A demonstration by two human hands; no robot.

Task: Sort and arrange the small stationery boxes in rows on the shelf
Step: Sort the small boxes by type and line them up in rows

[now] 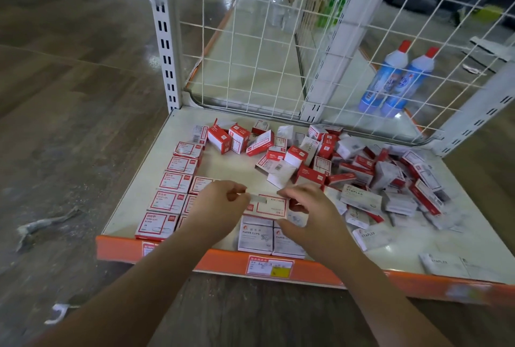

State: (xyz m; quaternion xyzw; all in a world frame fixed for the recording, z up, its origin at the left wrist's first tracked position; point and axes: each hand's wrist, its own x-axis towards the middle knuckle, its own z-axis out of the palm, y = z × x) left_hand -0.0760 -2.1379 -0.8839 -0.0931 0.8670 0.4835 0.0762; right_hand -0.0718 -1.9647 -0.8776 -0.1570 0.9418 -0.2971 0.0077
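**Closing a red box before it joins the rows**

Along the left edge of the shelf (131,188) a column of red paper-clip boxes (178,179) lies flat and aligned, running from the front edge toward the back, with a second column started just beside it and partly hidden under the left forearm. The left hand (220,201) pinches what looks like the end flap of a red-framed box (269,206), while the right hand (309,213) curls round that box's other end, thumb below and fingers above. The box is just above two grey paper-clip boxes (256,235) at the front edge; whether it rests on them is unclear. Across the right half lies an unsorted heap of red and grey boxes (370,176).

The step in hand is likely tucking the flap shut. Next, the box wants setting flat in the second red column, edges square with its neighbours.
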